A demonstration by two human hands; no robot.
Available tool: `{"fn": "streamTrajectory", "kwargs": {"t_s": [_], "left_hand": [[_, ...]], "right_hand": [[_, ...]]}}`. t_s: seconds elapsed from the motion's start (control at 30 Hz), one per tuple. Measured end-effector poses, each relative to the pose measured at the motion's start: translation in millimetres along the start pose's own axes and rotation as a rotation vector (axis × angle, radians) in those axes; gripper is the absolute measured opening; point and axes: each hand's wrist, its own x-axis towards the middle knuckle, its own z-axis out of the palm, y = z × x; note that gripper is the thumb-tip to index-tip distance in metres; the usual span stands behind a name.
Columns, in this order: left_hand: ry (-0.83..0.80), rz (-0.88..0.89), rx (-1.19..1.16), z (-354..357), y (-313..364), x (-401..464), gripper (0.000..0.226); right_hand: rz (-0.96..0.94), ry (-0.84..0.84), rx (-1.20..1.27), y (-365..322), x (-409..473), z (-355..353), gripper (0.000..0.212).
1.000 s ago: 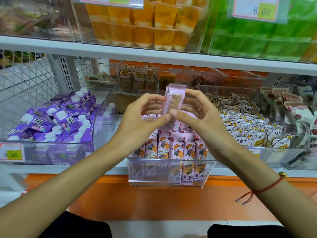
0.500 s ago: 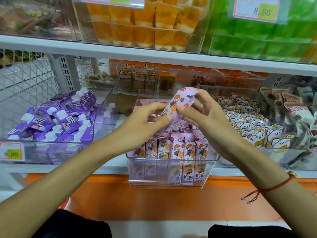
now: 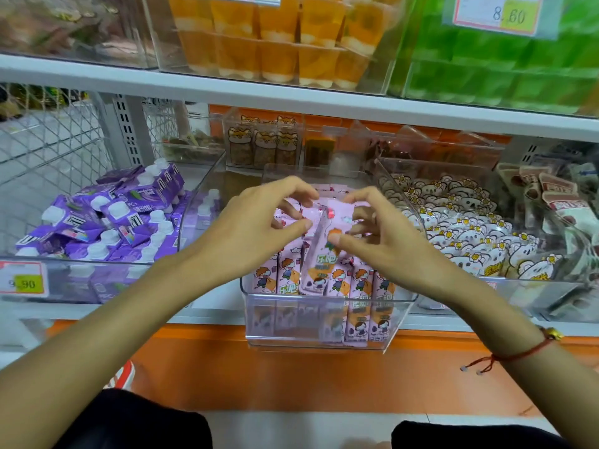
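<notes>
A long white shelf (image 3: 227,92) runs across the shop. Above it stand orange jelly cups (image 3: 275,37) and green ones (image 3: 502,66). Below it sit see-through boxes side by side. The left box is full of purple cartons (image 3: 107,222) with white caps. The right box holds white packets with yellow flowers (image 3: 470,234).

Between them is the middle box (image 3: 259,335). It sticks out past the shelf edge. Pink packets (image 3: 359,286) stand in it in a row, touching each other.

Both hands are over this box. The left hand (image 3: 259,228) has curled fingers, and its thumb and a finger pinch a pale pink edge at the top left of the packet (image 3: 324,264). The right hand (image 3: 382,241) also curls. Its thumb presses the front of the packet and its fingers are behind it.

The packet is long, thin and pink. It shows a cartoon child with orange hair, green letters and a dark purple spot near the bottom. It leans, with its top to the right. Its bottom end rests in front of the row, inside the box.

A red string bracelet (image 3: 525,351) is on the right wrist. A small price tag (image 3: 22,281) sits at the far left.
</notes>
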Motion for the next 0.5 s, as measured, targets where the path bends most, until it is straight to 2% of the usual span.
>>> {"fn": "streamTrajectory", "kwargs": {"t_s": [0.13,0.2,0.33,0.43,0.5], "left_hand": [[-0.194,0.082,0.493,12.9,-3.8,11.4,0.026],[-0.301,0.077,0.628,16.9,-4.6,17.2,0.015],[-0.425,0.062,0.612,9.5,-5.1,18.1,0.011],[-0.399,0.065,0.604,4.6,-8.5,17.3,0.028],[-0.379,0.061,0.583,4.0,-10.5,14.2,0.034]], "right_hand": [[-0.007,-0.099,-0.143,3.3,-1.9,6.7,0.036],[-0.016,-0.087,-0.23,4.2,-1.2,6.4,0.036],[-0.072,-0.05,-0.407,4.7,-1.5,8.4,0.034],[-0.093,-0.072,-0.587,6.4,-0.4,15.9,0.037],[-0.079,-0.082,-0.608,6.1,-0.4,19.8,0.036]]}}
